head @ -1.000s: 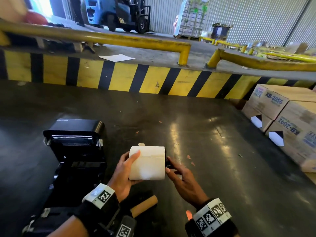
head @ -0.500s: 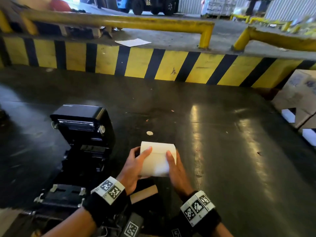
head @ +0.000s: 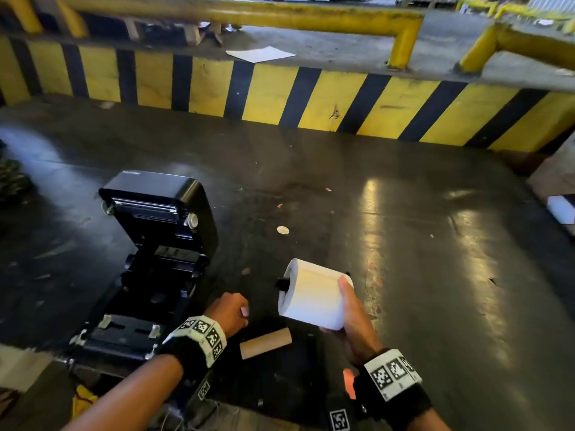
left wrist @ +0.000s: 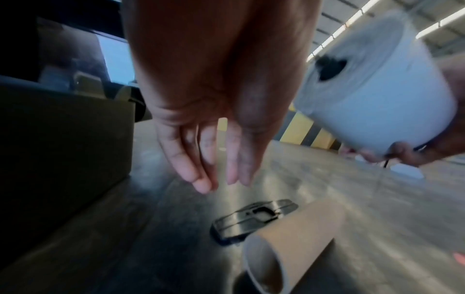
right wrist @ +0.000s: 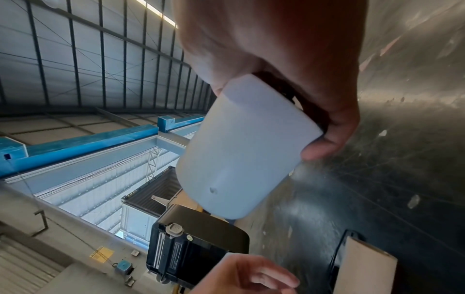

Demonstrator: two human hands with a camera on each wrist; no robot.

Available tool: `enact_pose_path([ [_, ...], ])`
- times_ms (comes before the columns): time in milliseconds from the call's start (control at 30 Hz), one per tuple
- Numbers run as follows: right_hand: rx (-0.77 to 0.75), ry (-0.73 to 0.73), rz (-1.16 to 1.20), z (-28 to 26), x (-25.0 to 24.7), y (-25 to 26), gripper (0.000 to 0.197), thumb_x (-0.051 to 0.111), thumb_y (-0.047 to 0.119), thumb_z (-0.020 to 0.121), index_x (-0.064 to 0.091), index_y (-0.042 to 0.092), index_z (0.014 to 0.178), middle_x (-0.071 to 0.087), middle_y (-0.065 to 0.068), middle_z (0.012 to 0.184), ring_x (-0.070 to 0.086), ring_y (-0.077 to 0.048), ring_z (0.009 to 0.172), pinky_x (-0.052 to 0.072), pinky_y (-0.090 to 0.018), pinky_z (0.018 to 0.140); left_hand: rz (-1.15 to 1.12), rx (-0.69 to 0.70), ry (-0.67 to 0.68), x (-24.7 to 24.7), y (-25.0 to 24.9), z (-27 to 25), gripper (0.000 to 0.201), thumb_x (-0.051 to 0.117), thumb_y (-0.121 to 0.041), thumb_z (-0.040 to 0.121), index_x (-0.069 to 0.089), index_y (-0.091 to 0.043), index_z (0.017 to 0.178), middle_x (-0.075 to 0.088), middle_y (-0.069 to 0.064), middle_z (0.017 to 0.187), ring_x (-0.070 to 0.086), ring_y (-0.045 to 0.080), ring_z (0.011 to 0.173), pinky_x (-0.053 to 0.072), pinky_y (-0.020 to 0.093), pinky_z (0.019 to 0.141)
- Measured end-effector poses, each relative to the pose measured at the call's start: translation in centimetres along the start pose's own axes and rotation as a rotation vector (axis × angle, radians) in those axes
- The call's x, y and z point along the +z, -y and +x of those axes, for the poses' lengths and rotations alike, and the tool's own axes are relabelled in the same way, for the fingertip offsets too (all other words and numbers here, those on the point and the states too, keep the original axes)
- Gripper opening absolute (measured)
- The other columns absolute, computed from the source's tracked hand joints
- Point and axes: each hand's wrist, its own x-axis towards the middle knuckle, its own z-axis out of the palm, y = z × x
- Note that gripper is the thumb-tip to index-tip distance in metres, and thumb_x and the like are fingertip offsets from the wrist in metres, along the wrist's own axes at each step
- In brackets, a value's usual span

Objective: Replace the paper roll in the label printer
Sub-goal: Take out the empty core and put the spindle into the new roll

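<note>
From the head cam, my right hand (head: 353,321) is wrapped around the new white paper roll (head: 314,293), thumb on top, held up off the dark floor (head: 435,275) with a black spindle end (head: 282,284) poking out of its left side. My left hand (head: 228,312) hangs empty between the roll and the label printer (head: 149,275), which sits on the floor to the left with its lid flipped up and the bay open. The empty cardboard core (head: 265,343) lies on the floor just below both hands, and a yellow-and-black striped curb (head: 311,98) runs across the back. The left wrist cam gives me what the head cam hides: the left fingers (left wrist: 201,159) are straight and relaxed, holding nothing, and there's a small black plastic piece (left wrist: 251,218) on the floor right next to the core (left wrist: 292,244), with the roll (left wrist: 372,95) up at the right and pretty blurry. The right wrist cam shows the grip from underneath, fingers (right wrist: 327,139) curled round the roll's (right wrist: 241,151) far end, with the printer's (right wrist: 196,244) raised lid below it and the left hand (right wrist: 246,276) at the bottom edge. Nothing sits between the roll and the open bay, they're just well apart.
</note>
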Motion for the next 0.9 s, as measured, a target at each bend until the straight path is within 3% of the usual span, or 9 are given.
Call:
enact_pose_path([
  [200, 0.032, 0.08, 0.072, -0.5, -0.7, 0.6, 0.031, 0.037, 0.042, 0.096, 0.06, 0.021, 0.096, 0.07, -0.001, 0.088, 0.068, -0.009, 0.066, 0.053, -0.023, 0.049, 0.136, 0.039, 0.076, 1.1, -0.6, 1.3, 0.028, 0.08, -0.027, 0.068, 0.054, -0.024, 0.078, 0.061, 0.003, 0.091, 0.065, 0.025, 0.096, 0.051, 0.032, 0.081],
  [367, 0.024, 0.081, 0.088, -0.5, -0.6, 1.1, 0.032, 0.037, 0.042, 0.096, 0.06, 0.02, 0.102, 0.07, -0.005, 0.093, 0.07, -0.009, 0.067, 0.054, -0.022, 0.049, 0.253, 0.064, 0.117, 1.5, -0.8, 2.3, 0.038, 0.079, -0.035, 0.064, 0.046, -0.022, 0.078, 0.067, 0.005, 0.103, 0.064, 0.027, 0.095, 0.048, 0.032, 0.076],
  [500, 0.035, 0.045, 0.078, -0.8, -0.1, 1.4, 0.031, 0.039, 0.043, 0.096, 0.059, 0.021, 0.105, 0.07, -0.009, 0.101, 0.069, -0.019, 0.082, 0.058, -0.029, 0.059, 0.227, 0.036, 0.12, 1.2, -1.0, 2.2, 0.033, 0.077, -0.032, 0.071, 0.049, -0.018, 0.079, 0.065, 0.007, 0.106, 0.063, 0.025, 0.098, 0.05, 0.033, 0.081],
  [600, 0.028, 0.003, 0.049, -1.0, 0.7, 1.6, 0.031, 0.041, 0.043, 0.095, 0.059, 0.02, 0.105, 0.07, -0.011, 0.102, 0.068, -0.024, 0.087, 0.058, -0.038, 0.073, 0.082, 0.034, 0.062, 1.1, -0.6, 2.5, 0.038, 0.078, -0.019, 0.07, 0.041, -0.023, 0.064, 0.065, 0.008, 0.098, 0.064, 0.025, 0.09, 0.051, 0.032, 0.076],
  [700, 0.025, -0.042, 0.004, -1.2, 1.6, 1.7, 0.028, 0.042, 0.044, 0.094, 0.06, 0.023, 0.099, 0.07, -0.01, 0.1, 0.068, -0.024, 0.088, 0.057, -0.041, 0.076, -0.214, 0.076, -0.044, 0.2, -0.9, 2.4, 0.028, 0.077, -0.009, 0.071, 0.05, -0.019, 0.072, 0.056, 0.002, 0.074, 0.057, 0.019, 0.07, 0.05, 0.03, 0.066],
  [800, 0.017, -0.078, -0.024, -1.4, 3.0, 1.7, 0.031, 0.043, 0.047, 0.093, 0.061, 0.023, 0.1, 0.07, -0.009, 0.103, 0.067, -0.025, 0.092, 0.055, -0.047, 0.085, -0.485, 0.19, -0.13, -2.0, -2.1, 1.3, 0.028, 0.075, -0.002, 0.072, 0.056, -0.02, 0.083, 0.06, 0.001, 0.077, 0.062, 0.017, 0.072, 0.054, 0.032, 0.062],
  [900, 0.007, -0.082, -0.004, -1.7, 4.6, 2.1, 0.031, 0.043, 0.046, 0.093, 0.061, 0.022, 0.099, 0.07, -0.007, 0.099, 0.066, -0.023, 0.089, 0.053, -0.05, 0.09, -0.633, 0.307, -0.198, -4.0, -2.7, -0.5, 0.04, 0.073, 0.004, 0.072, 0.053, -0.03, 0.082, 0.064, -0.002, 0.081, 0.064, 0.014, 0.075, 0.058, 0.032, 0.072],
])
